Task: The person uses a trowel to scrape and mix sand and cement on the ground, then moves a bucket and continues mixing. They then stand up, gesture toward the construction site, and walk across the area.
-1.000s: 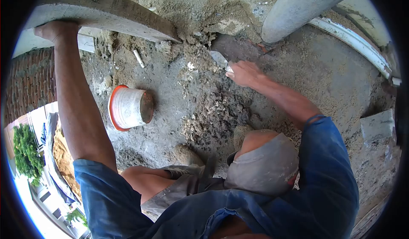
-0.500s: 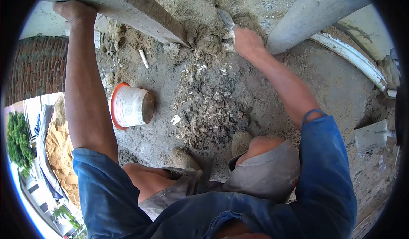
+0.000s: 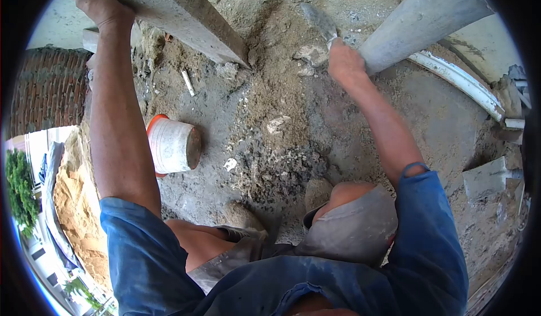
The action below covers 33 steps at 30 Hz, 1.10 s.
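Observation:
My right hand point(image 3: 346, 62) is closed round the handle of a trowel point(image 3: 320, 21), whose blade points away over loose sand point(image 3: 279, 40). That hand is close beside a round grey column point(image 3: 422, 23). At the upper left, my left hand point(image 3: 107, 10) grips the edge of a square concrete post point(image 3: 189, 20); most of its fingers are hidden. The post slants down, its lower end in the sandy ground. Between the post and my feet lies a dark, crumbly patch of rubble point(image 3: 276, 169), with sand strewn over its far part.
A white bucket with an orange rim point(image 3: 174, 145) lies on its side at left. A white pipe point(image 3: 459, 82) curves along the right wall, and a flat metal blade point(image 3: 486, 178) rests at far right. Brickwork point(image 3: 48, 90) and a yellow sand heap point(image 3: 81, 220) stand at left.
The trowel and my right hand have moved right and slightly nearer the column. Sand has spread from the heap towards my feet, covering part of the dark rubble. My left hand stays on the post.

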{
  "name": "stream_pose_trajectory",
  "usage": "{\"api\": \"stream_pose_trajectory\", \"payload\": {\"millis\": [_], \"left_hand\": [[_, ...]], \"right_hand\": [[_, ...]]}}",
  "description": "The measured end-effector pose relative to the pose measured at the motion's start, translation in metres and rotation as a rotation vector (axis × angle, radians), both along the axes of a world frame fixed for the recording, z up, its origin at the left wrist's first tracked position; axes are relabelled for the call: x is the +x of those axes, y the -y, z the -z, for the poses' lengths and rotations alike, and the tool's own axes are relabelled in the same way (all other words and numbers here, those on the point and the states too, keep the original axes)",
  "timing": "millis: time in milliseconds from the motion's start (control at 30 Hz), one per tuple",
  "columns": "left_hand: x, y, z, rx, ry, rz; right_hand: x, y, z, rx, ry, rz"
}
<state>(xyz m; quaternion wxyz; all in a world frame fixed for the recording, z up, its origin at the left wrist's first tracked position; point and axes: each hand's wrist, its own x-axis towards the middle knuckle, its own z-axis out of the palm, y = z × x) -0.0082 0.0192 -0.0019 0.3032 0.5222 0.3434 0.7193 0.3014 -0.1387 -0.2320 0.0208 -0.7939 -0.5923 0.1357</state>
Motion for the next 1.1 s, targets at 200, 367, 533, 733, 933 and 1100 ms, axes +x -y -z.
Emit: {"api": "stream_pose_trajectory", "payload": {"millis": [200,367,533,733,933,1100], "left_hand": [[0.003,0.000,-0.002,0.004,0.006,0.020],[0.001,-0.002,0.002,-0.003,0.003,0.020],[-0.002,-0.002,-0.001,-0.008,0.017,0.038],[0.003,0.002,0.001,-0.008,0.015,0.065],[0.006,0.008,-0.002,-0.032,0.025,0.010],[0.006,0.012,-0.002,-0.045,0.046,0.094]], "right_hand": [[-0.044,0.079,0.039,-0.328,0.055,-0.432],[-0.001,0.068,-0.014,-0.167,-0.022,-0.220],[-0.014,0.066,0.031,-0.115,0.025,-0.043],[0.020,0.098,-0.016,-0.208,-0.221,0.010],[-0.019,0.029,-0.012,-0.304,-0.186,-0.042],[0.002,0.040,-0.036,-0.280,-0.005,-0.205]]}}
